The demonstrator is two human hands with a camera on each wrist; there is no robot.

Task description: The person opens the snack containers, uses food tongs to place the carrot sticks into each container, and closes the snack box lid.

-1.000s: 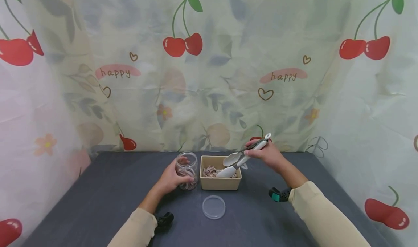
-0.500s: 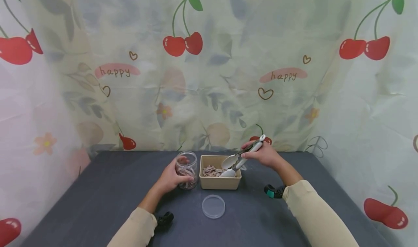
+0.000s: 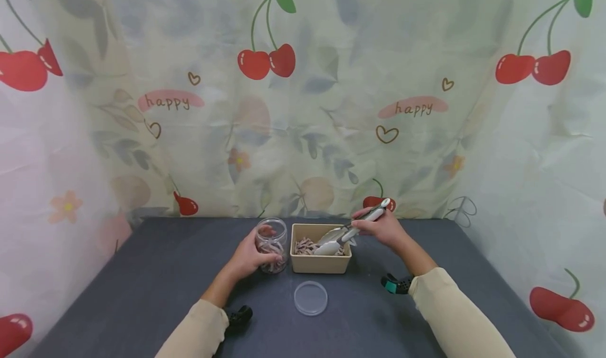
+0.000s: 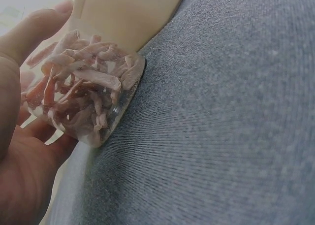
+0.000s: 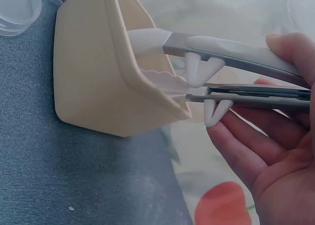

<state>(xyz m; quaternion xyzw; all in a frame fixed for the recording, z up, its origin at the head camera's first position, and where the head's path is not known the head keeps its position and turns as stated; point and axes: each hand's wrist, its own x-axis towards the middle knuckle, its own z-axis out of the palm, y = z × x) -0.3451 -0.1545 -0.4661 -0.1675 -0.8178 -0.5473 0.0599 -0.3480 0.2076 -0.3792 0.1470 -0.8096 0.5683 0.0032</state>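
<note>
Nearest, a clear round plastic lid (image 3: 310,298) lies flat on dark grey cloth (image 3: 156,274). Behind, the left hand (image 3: 250,256) grips an upright clear cylindrical jar (image 3: 278,237) of pinkish strips (image 4: 88,82). Just right, a beige rectangular plastic box (image 3: 319,265), more strips (image 3: 305,246) inside; silver-and-white tongs (image 3: 353,234), held by the right hand (image 3: 388,229), slant down leftward into it, 2 heads jar-ward; whether they pinch anything, I can't tell.

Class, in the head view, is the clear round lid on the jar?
No, the lid lies on the dark table, apart from the jar.
</note>
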